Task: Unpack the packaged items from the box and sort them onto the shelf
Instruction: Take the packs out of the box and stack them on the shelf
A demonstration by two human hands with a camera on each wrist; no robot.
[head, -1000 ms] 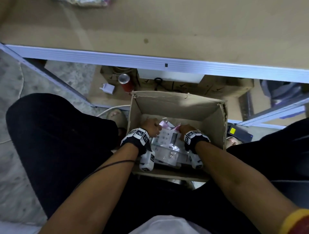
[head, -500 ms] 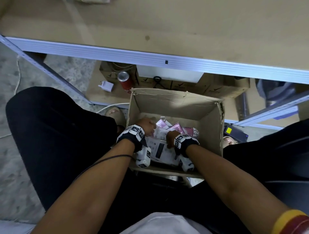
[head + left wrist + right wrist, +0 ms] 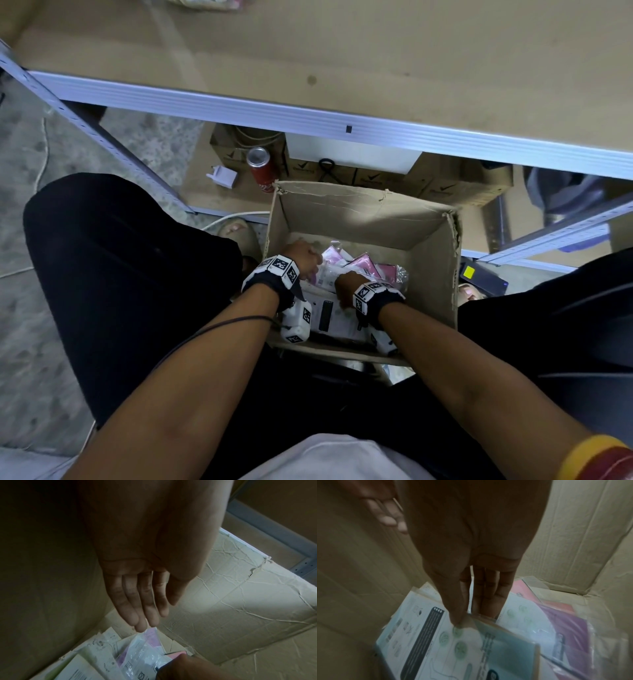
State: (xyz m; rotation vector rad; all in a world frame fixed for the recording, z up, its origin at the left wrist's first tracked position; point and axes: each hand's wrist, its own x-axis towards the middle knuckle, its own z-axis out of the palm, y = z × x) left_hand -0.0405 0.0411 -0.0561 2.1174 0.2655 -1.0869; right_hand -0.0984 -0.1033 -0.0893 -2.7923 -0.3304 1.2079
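Note:
An open cardboard box [image 3: 363,212] stands between my knees. It holds flat white packs [image 3: 330,317] and pink packs in clear bags [image 3: 368,263]. My left hand [image 3: 310,260] is at the box's far left corner. In the left wrist view its fingers [image 3: 142,615] are straight, tips just above a clear bag with a pink item [image 3: 147,646], holding nothing. My right hand [image 3: 342,284] is low in the middle of the box. In the right wrist view the right hand [image 3: 467,616] pinches the top edge of a white pack [image 3: 436,642], thumb in front and fingers behind.
The brown shelf board [image 3: 342,51] with its grey metal edge [image 3: 308,113] runs across above the box. Under it are a red can [image 3: 262,168], a white plug [image 3: 222,176] and brown cartons [image 3: 462,188]. My black-clad legs flank the box.
My right hand has moved left and nearer across the packs and now grips one white pack's edge. My left hand has stayed at the far left corner.

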